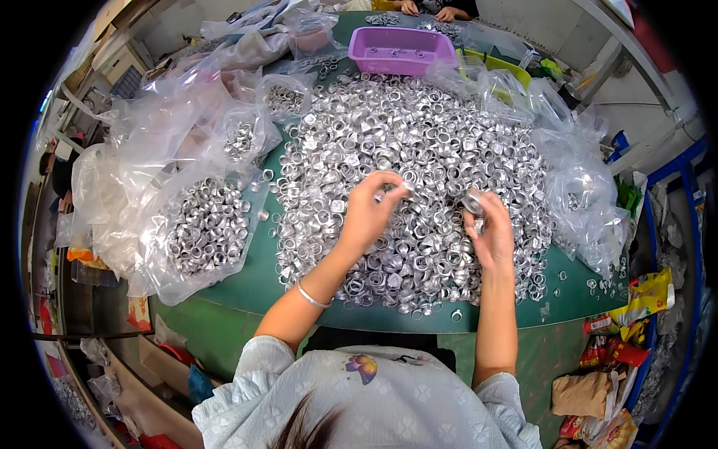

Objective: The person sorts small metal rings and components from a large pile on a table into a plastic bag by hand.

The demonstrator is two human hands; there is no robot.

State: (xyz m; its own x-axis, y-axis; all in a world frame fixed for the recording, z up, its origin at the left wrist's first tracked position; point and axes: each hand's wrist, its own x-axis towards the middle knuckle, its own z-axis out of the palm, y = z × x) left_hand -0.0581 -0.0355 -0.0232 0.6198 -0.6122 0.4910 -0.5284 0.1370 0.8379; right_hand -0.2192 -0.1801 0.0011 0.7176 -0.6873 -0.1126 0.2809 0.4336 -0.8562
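A big heap of small silver metal rings [419, 150] covers the middle of a round green table [247, 277]. My left hand [370, 213] hovers over the heap and pinches a small silver ring at its fingertips. My right hand [490, 236] is close beside it, fingers curled around several silver rings. Both hands are above the near half of the heap. A silver bangle sits on my left wrist.
Clear plastic bags [202, 232] filled with rings lie at the left, empty bags [583, 194] at the right. A purple basin [400, 49] stands at the far edge, with another person's hands [430, 10] beyond it. Snack wrappers [628, 322] lie on the floor at right.
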